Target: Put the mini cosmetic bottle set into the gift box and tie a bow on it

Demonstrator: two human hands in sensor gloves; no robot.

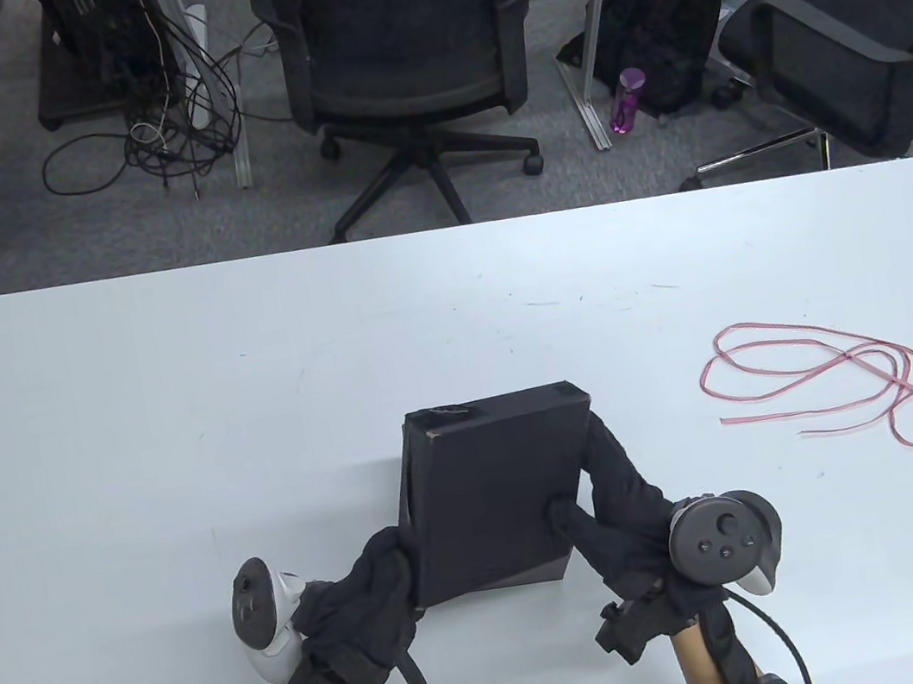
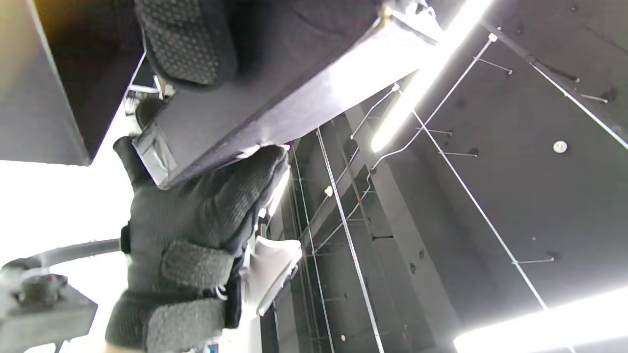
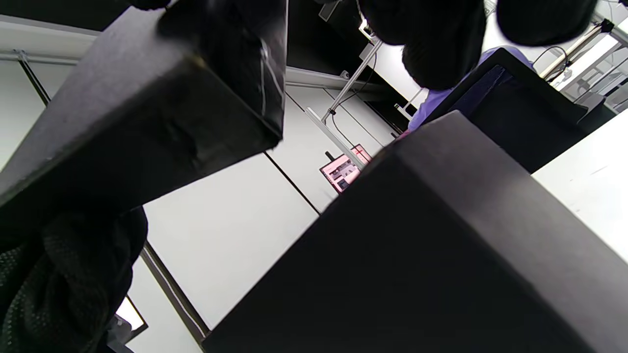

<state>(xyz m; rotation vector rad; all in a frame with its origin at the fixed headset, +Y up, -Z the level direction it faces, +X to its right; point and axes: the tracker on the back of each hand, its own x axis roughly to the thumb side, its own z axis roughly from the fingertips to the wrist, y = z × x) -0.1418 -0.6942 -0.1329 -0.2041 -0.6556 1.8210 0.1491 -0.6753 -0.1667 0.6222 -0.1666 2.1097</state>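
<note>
A black gift box lid [image 1: 489,485] hangs tilted above the black box base [image 1: 535,575], whose near edge shows beneath it. My left hand [image 1: 386,572] grips the lid's near left corner. At the lid's right side my right hand [image 1: 592,498] holds it, thumb on top and fingers along the edge. In the left wrist view a fingertip [image 2: 191,46] presses the lid [image 2: 274,78]. The right wrist view shows the lid [image 3: 147,113] raised over the base [image 3: 441,235]. A thin pink ribbon [image 1: 830,380] lies loose on the table to the right. No bottles are visible.
The white table [image 1: 173,424] stretches to the left of and behind the box. Beyond its far edge stand two black office chairs [image 1: 407,44] and a black backpack [image 1: 660,19] on the floor.
</note>
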